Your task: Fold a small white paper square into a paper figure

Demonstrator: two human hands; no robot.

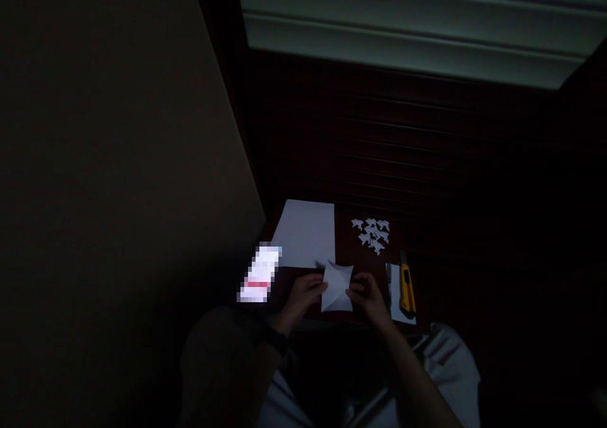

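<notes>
Your grip pinches the creased paper square on both sides: left hand at its 9 o'clock edge, right hand at 3 o'clock. It sits at the desk's 6 o'clock side, folded paper pieces toward 1 o'clock. Creasing seems in hand; the next move likely calls for an even hold and aligned edges.

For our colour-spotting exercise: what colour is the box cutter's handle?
The box cutter's handle is yellow with black parts, seen in the head view.
</notes>
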